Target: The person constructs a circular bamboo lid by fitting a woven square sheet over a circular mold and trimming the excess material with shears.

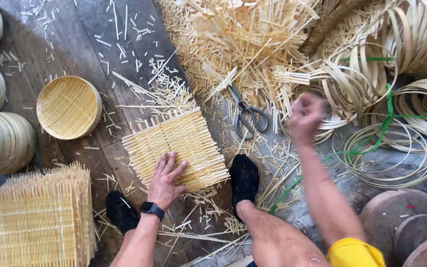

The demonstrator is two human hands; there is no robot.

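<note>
Left hand [165,180], fingers spread, presses one woven mat [176,148] flat. Right hand [306,117] (blurred, apparently fisted) hovers near one pair of scissors [247,112].

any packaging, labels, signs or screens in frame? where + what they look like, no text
Smartwatch: the only screen, on the wrist of the left hand, which lies flat on the woven bamboo mat; dark rounded-square face, black band, display unlit.
No packages, labels or signs visible.

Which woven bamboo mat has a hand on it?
The single square mat lying flat mid-floor, under the left hand. The other mats sit untouched in a stack at lower left.
</note>
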